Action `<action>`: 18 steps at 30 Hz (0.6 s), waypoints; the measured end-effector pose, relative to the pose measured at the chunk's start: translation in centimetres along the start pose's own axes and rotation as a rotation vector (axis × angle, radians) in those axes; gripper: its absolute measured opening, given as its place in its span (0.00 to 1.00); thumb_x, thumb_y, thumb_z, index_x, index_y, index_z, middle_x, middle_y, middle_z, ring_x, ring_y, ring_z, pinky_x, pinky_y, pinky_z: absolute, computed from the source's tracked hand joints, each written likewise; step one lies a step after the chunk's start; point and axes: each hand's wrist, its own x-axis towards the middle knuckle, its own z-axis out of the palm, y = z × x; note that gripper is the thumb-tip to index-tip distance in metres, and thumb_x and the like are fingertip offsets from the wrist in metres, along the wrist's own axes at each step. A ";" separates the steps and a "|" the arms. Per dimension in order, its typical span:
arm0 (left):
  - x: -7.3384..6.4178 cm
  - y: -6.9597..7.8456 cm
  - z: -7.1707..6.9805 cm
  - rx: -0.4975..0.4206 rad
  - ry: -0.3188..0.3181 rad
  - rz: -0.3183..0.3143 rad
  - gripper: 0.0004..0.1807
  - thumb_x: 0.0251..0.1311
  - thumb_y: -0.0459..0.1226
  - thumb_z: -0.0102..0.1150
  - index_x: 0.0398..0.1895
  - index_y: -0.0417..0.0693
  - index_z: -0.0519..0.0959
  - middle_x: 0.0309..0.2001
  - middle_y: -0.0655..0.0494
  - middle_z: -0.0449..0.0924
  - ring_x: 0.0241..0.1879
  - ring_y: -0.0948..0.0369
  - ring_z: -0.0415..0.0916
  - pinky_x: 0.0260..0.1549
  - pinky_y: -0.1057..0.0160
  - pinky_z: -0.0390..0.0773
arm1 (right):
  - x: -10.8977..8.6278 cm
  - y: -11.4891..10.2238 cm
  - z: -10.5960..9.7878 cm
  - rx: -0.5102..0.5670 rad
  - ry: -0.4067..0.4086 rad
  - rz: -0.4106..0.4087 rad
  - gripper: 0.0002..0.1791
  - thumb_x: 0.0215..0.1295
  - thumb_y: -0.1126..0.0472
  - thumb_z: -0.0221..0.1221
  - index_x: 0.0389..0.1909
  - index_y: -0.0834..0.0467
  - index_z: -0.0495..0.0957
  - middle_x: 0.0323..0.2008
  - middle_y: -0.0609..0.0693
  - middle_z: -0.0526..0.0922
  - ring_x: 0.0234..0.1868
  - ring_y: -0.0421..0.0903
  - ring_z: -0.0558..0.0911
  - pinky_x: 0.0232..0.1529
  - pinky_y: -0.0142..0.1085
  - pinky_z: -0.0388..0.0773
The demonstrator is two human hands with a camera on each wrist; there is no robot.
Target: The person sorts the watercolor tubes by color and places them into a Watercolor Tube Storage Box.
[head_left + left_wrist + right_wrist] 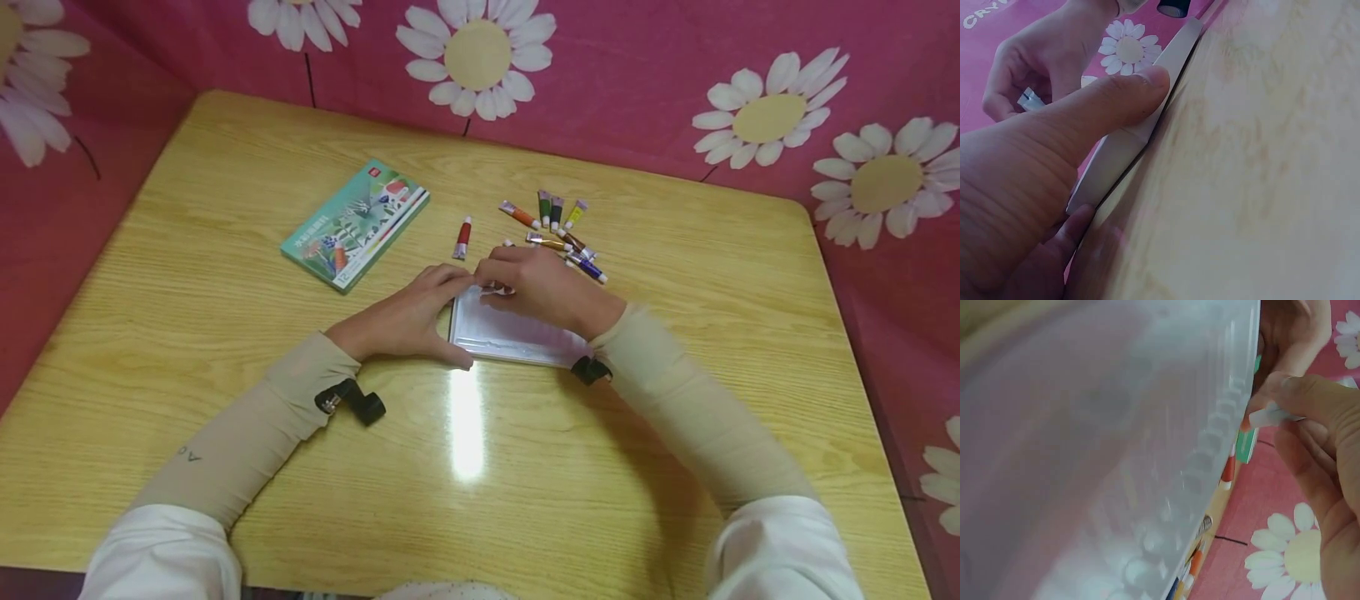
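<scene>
My left hand (416, 317) spans the left end of a white plastic tray (517, 329), thumb at its near side and fingers at its far corner. The left wrist view has the thumb pressed on the pale side wall (1107, 169). Over the tray's far left part, my right hand (536, 283) pinches a small paint tube, whose white cap (1264, 417) points toward the left hand in the right wrist view. Most of the tube is hidden by the fingers. Round hollows (1147, 540) line the tray's far edge. A red paint tube (463, 238) lies just beyond the left fingers.
Several loose tubes lie behind the right hand, among them orange (520, 214), green (544, 208), yellow (576, 214) and blue (587, 267) ones. A green illustrated paint box (356, 225) lies at the back left. Behind the wooden table (360, 517) hangs a pink flowered cloth (615, 75).
</scene>
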 end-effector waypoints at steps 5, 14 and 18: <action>0.0 0.1 0.0 -0.001 0.022 0.027 0.64 0.45 0.65 0.77 0.82 0.51 0.58 0.77 0.55 0.58 0.77 0.57 0.55 0.78 0.51 0.64 | -0.2 -0.7 0.5 -0.011 0.037 -0.062 0.07 0.63 0.67 0.70 0.41 0.60 0.87 0.40 0.53 0.86 0.40 0.45 0.86 0.45 0.38 0.87; -0.1 0.1 0.1 -0.021 0.012 0.021 0.62 0.45 0.64 0.77 0.81 0.53 0.59 0.78 0.53 0.57 0.78 0.56 0.54 0.78 0.50 0.63 | -0.3 -1.3 1.4 -0.022 0.061 -0.033 0.09 0.62 0.71 0.66 0.42 0.63 0.88 0.42 0.54 0.88 0.42 0.46 0.88 0.45 0.36 0.88; -0.1 0.1 0.0 -0.021 -0.002 0.000 0.64 0.45 0.65 0.77 0.83 0.53 0.55 0.79 0.54 0.55 0.79 0.56 0.52 0.78 0.49 0.63 | -0.4 -1.6 1.4 -0.039 0.027 -0.038 0.11 0.61 0.70 0.67 0.45 0.64 0.88 0.47 0.56 0.88 0.46 0.48 0.88 0.47 0.37 0.88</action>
